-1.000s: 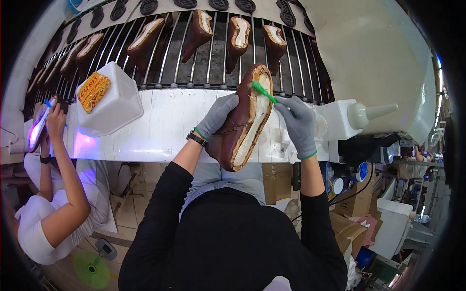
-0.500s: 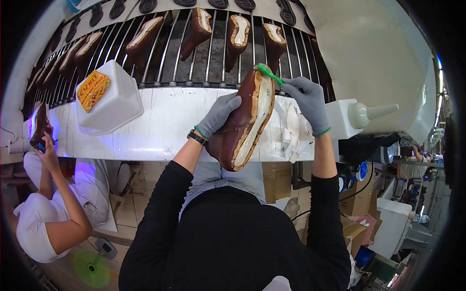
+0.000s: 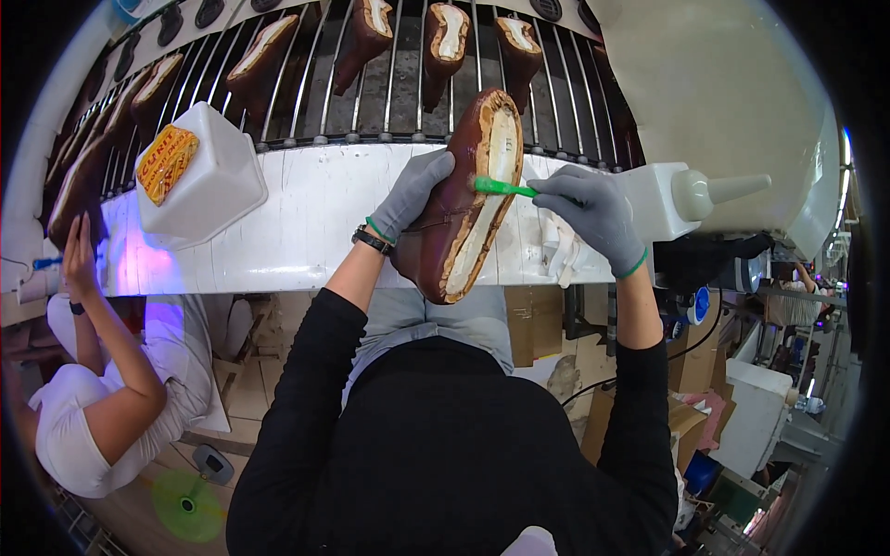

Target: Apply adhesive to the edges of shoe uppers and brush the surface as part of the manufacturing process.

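A dark brown leather shoe upper [image 3: 436, 236] without a sole is held up over the near edge of the white table, its pale underside turned toward my right. My left hand [image 3: 414, 192], in a grey glove with a green cuff, is closed round its side. In my gloved right hand [image 3: 591, 215] I grip a small green brush [image 3: 501, 187], whose head touches the left rim of the underside, around mid-length. The thumb and fingers pinch the brush handle.
A white tub [image 3: 213, 185] with an orange packet [image 3: 168, 165] stands left on the white table [image 3: 306, 204]. Beyond runs a roller conveyor [image 3: 371, 93] with several shoe uppers [image 3: 447, 42]. A white nozzle bottle [image 3: 681, 199] lies right. A co-worker's hand [image 3: 79, 264] holds another upper at far left.
My right hand has drawn the brush from the far tip of the shoe upper down to its left rim. At the left, the co-worker's shoe upper has moved toward the conveyor.
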The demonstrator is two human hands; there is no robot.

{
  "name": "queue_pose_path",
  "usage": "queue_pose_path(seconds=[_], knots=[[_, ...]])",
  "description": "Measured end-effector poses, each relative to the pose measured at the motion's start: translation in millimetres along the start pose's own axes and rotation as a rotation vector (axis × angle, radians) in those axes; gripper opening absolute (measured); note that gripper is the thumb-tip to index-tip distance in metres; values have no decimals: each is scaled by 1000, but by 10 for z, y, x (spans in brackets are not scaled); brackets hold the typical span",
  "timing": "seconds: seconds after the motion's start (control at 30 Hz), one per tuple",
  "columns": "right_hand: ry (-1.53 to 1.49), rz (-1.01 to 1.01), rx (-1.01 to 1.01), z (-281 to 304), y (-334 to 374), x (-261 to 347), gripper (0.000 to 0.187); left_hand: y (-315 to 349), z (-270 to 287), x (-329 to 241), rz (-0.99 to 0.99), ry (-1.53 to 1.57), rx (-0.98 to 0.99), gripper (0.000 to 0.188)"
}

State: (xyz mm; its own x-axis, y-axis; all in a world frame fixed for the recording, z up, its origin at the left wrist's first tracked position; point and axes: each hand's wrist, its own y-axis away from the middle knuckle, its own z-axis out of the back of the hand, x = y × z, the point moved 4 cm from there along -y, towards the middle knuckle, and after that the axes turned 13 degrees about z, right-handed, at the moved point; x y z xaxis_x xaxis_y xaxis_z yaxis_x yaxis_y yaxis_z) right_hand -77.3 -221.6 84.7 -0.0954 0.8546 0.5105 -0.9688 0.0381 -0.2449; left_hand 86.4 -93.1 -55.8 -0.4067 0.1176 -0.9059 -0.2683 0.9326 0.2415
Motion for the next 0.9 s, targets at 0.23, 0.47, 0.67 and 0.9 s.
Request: queue_pose_path(seconds=[0.23,0.47,0.67,0.9], knots=[[51,57,-21,-247,313,222,19,-84,47,106,11,58,-34,57],[-15,-14,-67,-418,461,378,20,-120,90,143,-4,84,-68,59],[-59,-34,-396,-129,14,-123,14,-147,126,212,11,80,-67,59],[-50,-128,-227,66,-317,-184,20,-64,66,125,17,38,-60,59]])
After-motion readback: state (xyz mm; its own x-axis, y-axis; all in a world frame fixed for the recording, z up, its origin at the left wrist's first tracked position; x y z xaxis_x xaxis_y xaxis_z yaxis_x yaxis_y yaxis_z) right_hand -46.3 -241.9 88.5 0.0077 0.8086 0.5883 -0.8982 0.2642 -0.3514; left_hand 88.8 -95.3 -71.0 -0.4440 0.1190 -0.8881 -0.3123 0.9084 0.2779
